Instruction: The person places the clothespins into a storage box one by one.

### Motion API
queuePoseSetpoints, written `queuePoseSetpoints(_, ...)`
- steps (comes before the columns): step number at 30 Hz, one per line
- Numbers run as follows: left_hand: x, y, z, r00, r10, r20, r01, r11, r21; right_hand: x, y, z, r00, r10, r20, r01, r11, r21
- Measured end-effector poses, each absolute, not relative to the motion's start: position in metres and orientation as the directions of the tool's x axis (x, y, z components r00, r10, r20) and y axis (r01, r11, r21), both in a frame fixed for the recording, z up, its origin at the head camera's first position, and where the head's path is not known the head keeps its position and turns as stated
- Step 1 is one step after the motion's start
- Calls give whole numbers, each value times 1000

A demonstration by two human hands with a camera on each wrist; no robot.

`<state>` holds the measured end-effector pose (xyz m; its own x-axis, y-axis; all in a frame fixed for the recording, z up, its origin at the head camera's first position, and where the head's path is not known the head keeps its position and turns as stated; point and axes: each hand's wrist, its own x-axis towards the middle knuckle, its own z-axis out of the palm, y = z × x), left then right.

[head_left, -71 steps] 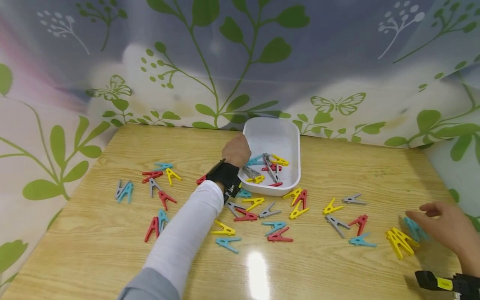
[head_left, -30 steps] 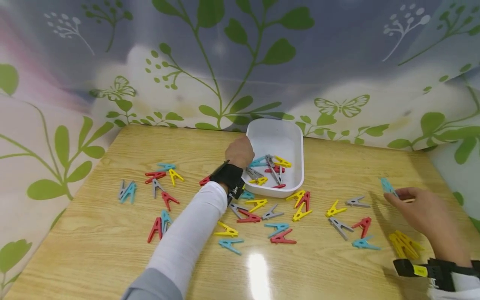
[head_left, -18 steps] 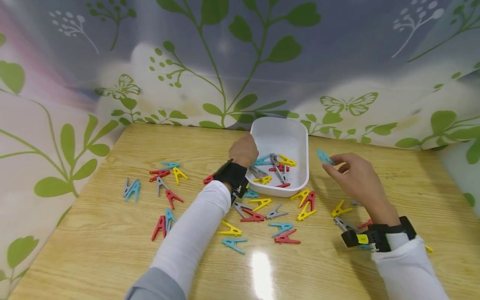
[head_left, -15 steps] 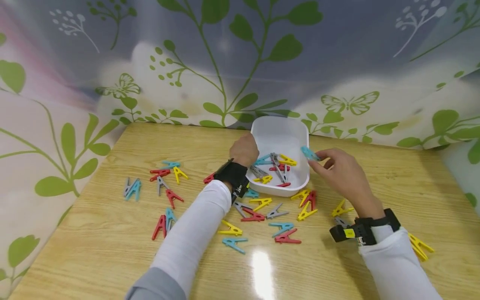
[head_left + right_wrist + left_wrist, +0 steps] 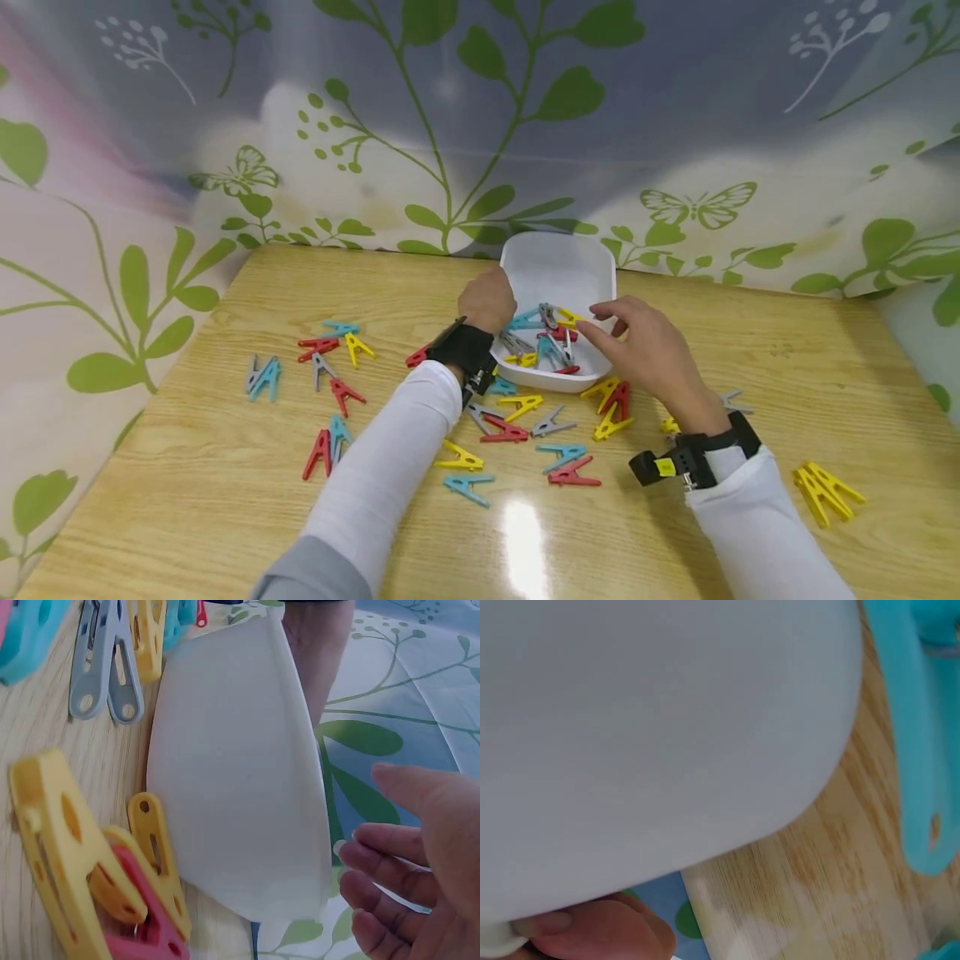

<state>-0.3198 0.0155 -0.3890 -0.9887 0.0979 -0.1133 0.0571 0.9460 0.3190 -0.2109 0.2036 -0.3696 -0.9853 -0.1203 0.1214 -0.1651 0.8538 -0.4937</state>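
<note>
A white plastic tub [image 5: 557,267] stands against the back wall, with several clothespins in red, yellow, grey and blue at its near end. My left hand [image 5: 489,300] grips the tub's left rim; in the left wrist view its fingers [image 5: 604,930] pinch the edge. Over the right rim is my right hand [image 5: 648,346], thumb and fingers apart, holding nothing. The right wrist view also has this hand [image 5: 409,870] beside the tub's outer wall. A blue clothespin [image 5: 545,350] lies on the others inside the tub, below the right fingertips.
Clothespins lie scattered over the wooden table [image 5: 645,533]: a group at left, including a red one [image 5: 318,454], several before the tub, including a grey one [image 5: 552,422], and yellow ones [image 5: 827,492] at right. A patterned cloth [image 5: 697,125] hangs directly behind the tub.
My right hand took a blue clothespin from the table's right side, carried it left to the tub and let it go inside. My left hand has stayed on the rim.
</note>
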Motion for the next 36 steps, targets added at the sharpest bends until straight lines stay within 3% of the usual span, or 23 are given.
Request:
queuePoseSetpoints(11, -318, 13, -390, -987, 108, -122, 62, 941, 332, -195, 234, -368, -990, -79, 116, -130, 823, -553)
queuePoseSetpoints(21, -318, 14, -388, -986, 117, -118, 68, 933, 355, -148, 312, -376, -999, 21, 31, 2, 854, -520)
queuePoseSetpoints(30, -318, 16, -392, -988, 127, -90, 89, 936, 340, -95, 385, -393, -979, 77, -187, 156, 878, -453)
queuePoseSetpoints(36, -319, 15, -391, -988, 124, -91, 85, 934, 347, -64, 418, -408, -963, 53, -265, 166, 891, -423)
